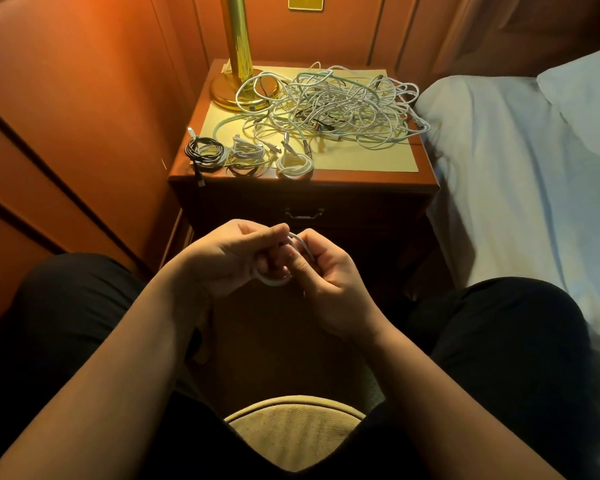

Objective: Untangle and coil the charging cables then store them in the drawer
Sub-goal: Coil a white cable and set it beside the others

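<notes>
Coiling a white cable [274,279], left hand [227,256] and right hand [326,275] fingers curl around its loops. Slackened grip would likely let the coil spring apart.

One head-worn view looks forward and down, hands [278,261] close, nightstand [361,178] just beyond.

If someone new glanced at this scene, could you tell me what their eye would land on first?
Most likely the big tangled heap of cables sprawled over the back of the nightstand, beside the brass lamp at its back left corner. Next, the left hand and right hand in front of the closed drawer, gripping a white cable between them. Coiled cables line the nightstand's front left edge.
</notes>
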Action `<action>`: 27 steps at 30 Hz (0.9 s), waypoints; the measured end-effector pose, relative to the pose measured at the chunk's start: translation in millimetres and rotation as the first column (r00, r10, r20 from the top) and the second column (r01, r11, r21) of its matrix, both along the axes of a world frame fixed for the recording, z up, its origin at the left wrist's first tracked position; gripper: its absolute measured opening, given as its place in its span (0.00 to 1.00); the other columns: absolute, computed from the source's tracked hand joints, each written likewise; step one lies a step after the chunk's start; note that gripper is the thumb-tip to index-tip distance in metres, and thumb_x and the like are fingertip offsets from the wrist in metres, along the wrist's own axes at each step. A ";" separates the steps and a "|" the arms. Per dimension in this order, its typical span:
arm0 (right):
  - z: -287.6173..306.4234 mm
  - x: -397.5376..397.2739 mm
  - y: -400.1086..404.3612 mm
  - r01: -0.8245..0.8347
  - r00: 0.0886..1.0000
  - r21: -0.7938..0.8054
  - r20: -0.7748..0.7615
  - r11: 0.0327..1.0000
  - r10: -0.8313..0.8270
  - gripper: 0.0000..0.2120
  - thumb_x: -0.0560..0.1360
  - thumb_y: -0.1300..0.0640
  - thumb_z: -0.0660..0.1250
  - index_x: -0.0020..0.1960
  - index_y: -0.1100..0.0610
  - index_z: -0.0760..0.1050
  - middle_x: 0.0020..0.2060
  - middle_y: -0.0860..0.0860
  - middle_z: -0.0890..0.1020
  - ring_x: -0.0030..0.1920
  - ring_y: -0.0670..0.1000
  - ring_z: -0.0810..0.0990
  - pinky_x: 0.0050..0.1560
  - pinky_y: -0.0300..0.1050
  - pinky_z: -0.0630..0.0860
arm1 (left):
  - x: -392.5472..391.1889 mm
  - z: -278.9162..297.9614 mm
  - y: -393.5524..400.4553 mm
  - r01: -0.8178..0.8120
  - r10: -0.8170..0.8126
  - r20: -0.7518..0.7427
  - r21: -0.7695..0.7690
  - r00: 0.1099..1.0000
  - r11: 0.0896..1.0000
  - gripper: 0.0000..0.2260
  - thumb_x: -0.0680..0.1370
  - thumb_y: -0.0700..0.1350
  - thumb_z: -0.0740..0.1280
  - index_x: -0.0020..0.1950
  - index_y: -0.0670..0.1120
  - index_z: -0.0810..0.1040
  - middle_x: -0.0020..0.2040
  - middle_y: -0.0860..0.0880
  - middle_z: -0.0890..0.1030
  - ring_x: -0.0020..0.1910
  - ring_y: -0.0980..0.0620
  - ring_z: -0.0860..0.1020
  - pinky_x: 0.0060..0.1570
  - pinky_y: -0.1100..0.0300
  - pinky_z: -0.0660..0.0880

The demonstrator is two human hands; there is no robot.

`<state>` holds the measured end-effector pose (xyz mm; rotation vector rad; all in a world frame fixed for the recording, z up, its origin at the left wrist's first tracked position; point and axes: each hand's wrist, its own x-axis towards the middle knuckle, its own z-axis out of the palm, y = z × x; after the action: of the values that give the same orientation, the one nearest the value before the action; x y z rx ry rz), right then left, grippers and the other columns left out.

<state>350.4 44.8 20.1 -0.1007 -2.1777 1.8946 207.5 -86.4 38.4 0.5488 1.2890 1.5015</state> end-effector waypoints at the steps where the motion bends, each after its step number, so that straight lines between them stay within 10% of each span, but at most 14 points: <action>1: 0.2 1.0 0.8 0.002 1.000 0.017 -0.005 1.000 -0.002 0.09 0.85 0.55 0.64 0.51 0.60 0.76 0.38 0.45 0.78 0.37 0.45 0.74 0.37 0.44 0.72 | -1.1 -1.9 0.0 0.002 -0.002 -0.035 0.005 0.999 1.000 0.28 0.61 0.61 0.84 0.37 0.38 0.79 0.33 0.42 0.75 0.32 0.51 0.77 0.36 0.60 0.79; 7: -4.4 2.1 14.5 0.046 0.996 -0.020 0.071 0.999 -0.044 0.06 0.85 0.59 0.64 0.51 0.59 0.78 0.38 0.43 0.79 0.40 0.42 0.76 0.41 0.38 0.74 | 13.8 -7.2 11.3 -0.100 0.102 0.078 -0.029 0.992 0.995 0.19 0.83 0.53 0.60 0.36 0.44 0.70 0.38 0.41 0.53 0.32 0.52 0.66 0.37 0.58 0.72; 10: -7.9 1.4 24.6 0.023 0.986 0.027 0.162 0.999 -0.027 0.06 0.84 0.53 0.65 0.52 0.54 0.79 0.38 0.45 0.81 0.40 0.44 0.76 0.41 0.44 0.75 | 18.9 -18.1 15.2 -0.178 0.178 0.014 -0.037 0.984 0.983 0.20 0.85 0.53 0.58 0.34 0.46 0.68 0.33 0.46 0.58 0.30 0.53 0.64 0.35 0.58 0.67; 18: -11.2 11.2 50.8 -0.029 0.843 0.587 0.449 0.809 -0.295 0.16 0.86 0.45 0.59 0.47 0.50 0.79 0.41 0.47 0.76 0.38 0.45 0.75 0.36 0.40 0.66 | 15.2 -27.3 8.7 -0.351 0.351 0.012 -0.036 0.936 0.936 0.21 0.87 0.49 0.54 0.34 0.48 0.66 0.31 0.50 0.61 0.28 0.55 0.60 0.28 0.63 0.61; 21: -14.4 10.8 45.9 0.072 0.833 0.357 0.492 0.931 -0.252 0.15 0.85 0.45 0.62 0.44 0.53 0.77 0.31 0.47 0.77 0.28 0.42 0.74 0.31 0.39 0.68 | 15.8 -32.2 11.0 -0.414 0.417 0.036 -0.069 0.908 0.908 0.23 0.87 0.49 0.54 0.32 0.49 0.65 0.31 0.51 0.60 0.28 0.55 0.58 0.26 0.64 0.60; 27: -13.2 5.5 38.3 0.107 0.891 -0.117 0.451 0.987 -0.043 0.06 0.84 0.56 0.67 0.53 0.55 0.82 0.42 0.51 0.87 0.37 0.43 0.80 0.34 0.34 0.72 | 28.1 -37.9 20.4 -0.430 0.446 0.191 -0.118 0.874 0.895 0.22 0.87 0.50 0.55 0.32 0.50 0.63 0.28 0.53 0.60 0.26 0.56 0.57 0.23 0.64 0.56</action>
<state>355.9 83.2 6.8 -0.7056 -2.2623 2.1421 235.6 -66.0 0.5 0.0348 1.3461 1.8198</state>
